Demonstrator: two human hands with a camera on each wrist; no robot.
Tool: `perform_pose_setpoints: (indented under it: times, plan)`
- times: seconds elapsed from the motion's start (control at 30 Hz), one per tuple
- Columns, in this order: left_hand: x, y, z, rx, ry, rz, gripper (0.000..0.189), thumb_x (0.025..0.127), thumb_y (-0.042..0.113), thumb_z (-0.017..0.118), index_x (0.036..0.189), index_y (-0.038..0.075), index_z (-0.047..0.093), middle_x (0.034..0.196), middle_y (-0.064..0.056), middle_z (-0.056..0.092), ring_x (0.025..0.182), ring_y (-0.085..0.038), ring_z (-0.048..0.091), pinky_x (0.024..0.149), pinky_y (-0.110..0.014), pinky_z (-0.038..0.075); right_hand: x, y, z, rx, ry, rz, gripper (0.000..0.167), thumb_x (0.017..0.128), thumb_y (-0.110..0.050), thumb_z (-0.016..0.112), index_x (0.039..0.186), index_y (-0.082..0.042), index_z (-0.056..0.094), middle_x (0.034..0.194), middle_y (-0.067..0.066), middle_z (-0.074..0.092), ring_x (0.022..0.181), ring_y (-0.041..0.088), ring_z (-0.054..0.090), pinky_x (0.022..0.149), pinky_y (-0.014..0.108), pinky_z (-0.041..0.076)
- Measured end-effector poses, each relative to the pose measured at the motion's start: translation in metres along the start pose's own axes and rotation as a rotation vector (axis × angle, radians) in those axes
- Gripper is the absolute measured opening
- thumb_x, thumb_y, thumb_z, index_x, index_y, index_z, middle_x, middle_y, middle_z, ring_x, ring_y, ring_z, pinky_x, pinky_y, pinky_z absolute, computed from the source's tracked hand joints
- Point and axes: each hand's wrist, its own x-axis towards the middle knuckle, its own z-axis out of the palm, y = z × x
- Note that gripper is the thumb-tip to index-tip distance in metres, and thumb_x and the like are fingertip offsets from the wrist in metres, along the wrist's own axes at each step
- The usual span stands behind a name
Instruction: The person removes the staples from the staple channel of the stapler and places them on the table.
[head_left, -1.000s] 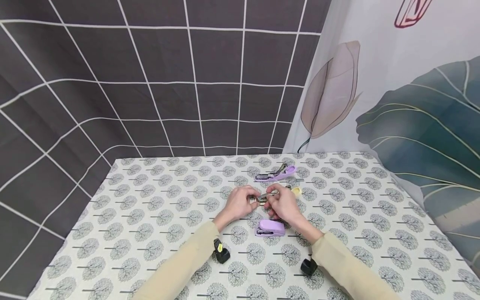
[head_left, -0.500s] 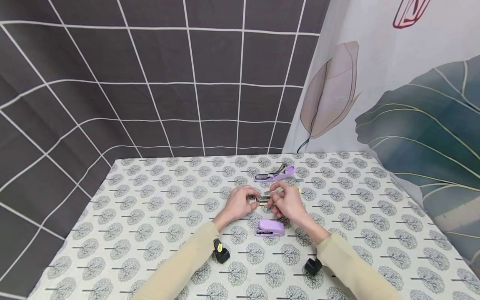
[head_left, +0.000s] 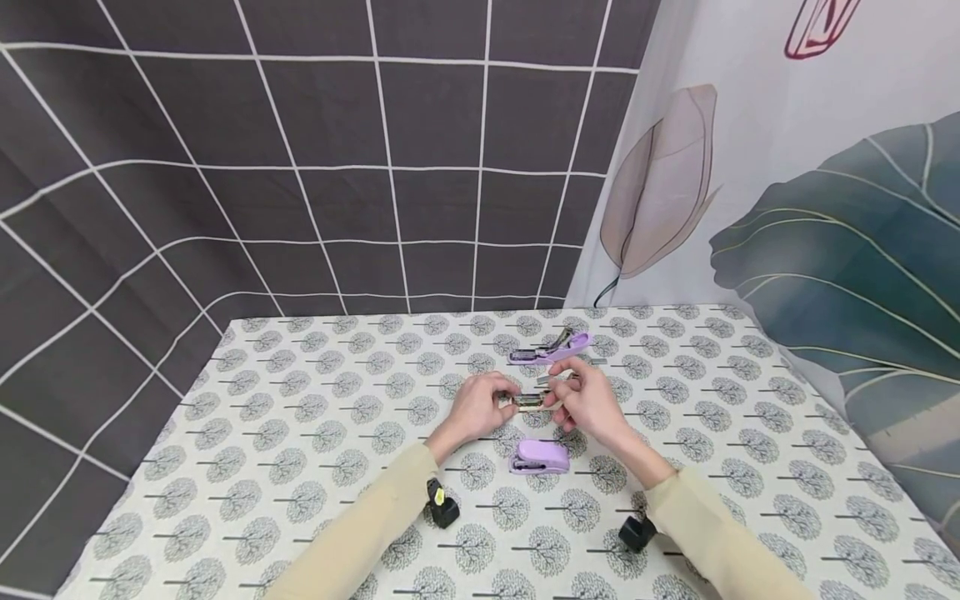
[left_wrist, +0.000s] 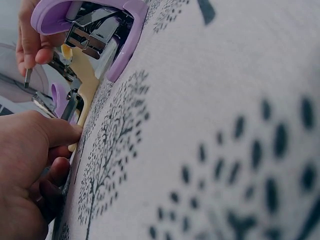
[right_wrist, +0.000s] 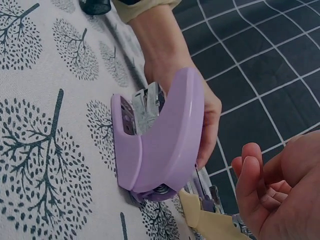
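- The yellow stapler [left_wrist: 87, 70] lay on the tree-patterned cloth [head_left: 300, 467], spread open, with its metal part showing, between the person's two hands.
- The left hand [head_left: 478, 407] had its thumb and fingers bent in, and it pinched one end of the yellow stapler.
- The right hand [head_left: 591, 403] had its thumb and finger pressed together on a thin grey strip [left_wrist: 27, 78], which looked to me like a row of staples. Its other fingers were curled.
- That strip was near the yellow stapler, but I saw a gap between them.
- A purple stapler [head_left: 542, 457] sat closed on the near side, close to the person. Another purple stapler [head_left: 551, 350] lay open on the far side, with one more grey piece [head_left: 597, 361] just beside it.
- I think the step in hand was lining the strip up with the yellow stapler, and it was not in there yet.
- The next move seemed to call for a still left hand and a small, careful push with the right. A strip that thin could slip or snap.
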Motion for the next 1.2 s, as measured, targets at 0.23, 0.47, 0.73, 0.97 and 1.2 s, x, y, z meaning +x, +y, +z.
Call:
perform_pose_setpoints:
  times: [0.23,0.47,0.73,0.97,1.2]
  plan:
    - [-0.001,0.002,-0.001,-0.007,-0.01,-0.011,0.023,0.08,0.011,0.081,0.103,0.009,0.077,0.099,0.0,0.072,0.059,-0.002,0.049,0.06,-0.023,0.042,-0.002,0.0,-0.006,0.028,-0.005,-0.016,0.018,0.098,0.005,0.054,0.116,0.005,0.053,0.077,0.018,0.069,0.048,0.017,0.058,0.042,0.028,0.051]
    - [-0.001,0.003,-0.002,-0.015,-0.022,-0.031,0.023,0.081,0.01,0.08,0.104,0.009,0.076,0.099,0.001,0.071,0.059,-0.003,0.048,0.06,-0.024,0.042,-0.004,-0.003,-0.014,0.041,-0.01,-0.008,0.02,0.099,0.002,0.054,0.119,0.005,0.052,0.08,0.018,0.069,0.05,0.016,0.059,0.045,0.028,0.052]
    - [-0.001,0.003,-0.002,-0.001,-0.025,-0.022,0.024,0.081,0.012,0.08,0.105,0.01,0.076,0.101,0.0,0.071,0.059,-0.002,0.049,0.062,-0.023,0.042,-0.006,-0.003,-0.024,0.05,0.004,-0.013,0.022,0.099,0.001,0.055,0.121,0.006,0.052,0.08,0.017,0.07,0.049,0.016,0.059,0.044,0.028,0.051]
    - [-0.001,0.004,-0.002,0.004,-0.04,-0.04,0.025,0.081,0.012,0.08,0.106,0.011,0.076,0.101,0.001,0.071,0.059,-0.002,0.048,0.063,-0.023,0.042,-0.007,-0.003,-0.033,0.077,0.0,0.005,0.025,0.101,-0.001,0.053,0.124,0.008,0.05,0.083,0.019,0.069,0.051,0.017,0.06,0.045,0.028,0.051]
    - [-0.001,0.004,-0.002,-0.009,-0.026,-0.028,0.024,0.081,0.012,0.081,0.105,0.01,0.076,0.102,0.0,0.072,0.057,-0.002,0.048,0.061,-0.023,0.042,-0.008,0.001,-0.041,0.093,0.011,0.028,0.025,0.101,-0.001,0.053,0.124,0.006,0.05,0.083,0.018,0.07,0.052,0.016,0.06,0.046,0.027,0.052]
